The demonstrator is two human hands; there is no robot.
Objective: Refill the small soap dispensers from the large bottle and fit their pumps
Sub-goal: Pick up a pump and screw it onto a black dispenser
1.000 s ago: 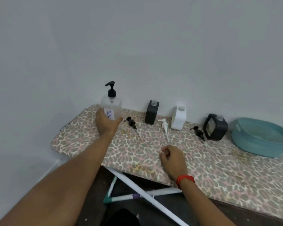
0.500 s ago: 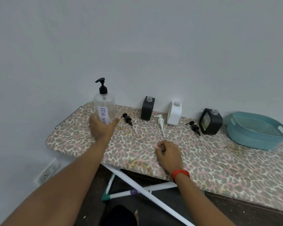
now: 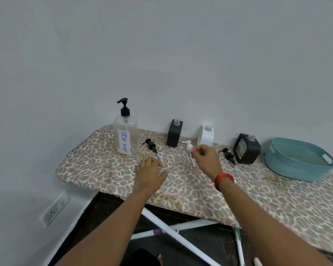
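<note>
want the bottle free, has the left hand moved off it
Yes. The left hand let go of the dish soap bottle and moved right of it, onto the ironing board.

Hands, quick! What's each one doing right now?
Left hand: open, resting on the ironing board.
Right hand: pinching the white pump.

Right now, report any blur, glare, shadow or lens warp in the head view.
Head view: the wide lens stretches the corners; light is flat, shadows are faint, and no glare shows; the bottle label reads sharp; the right hand pinching the white pump looks slightly smeared.
</note>
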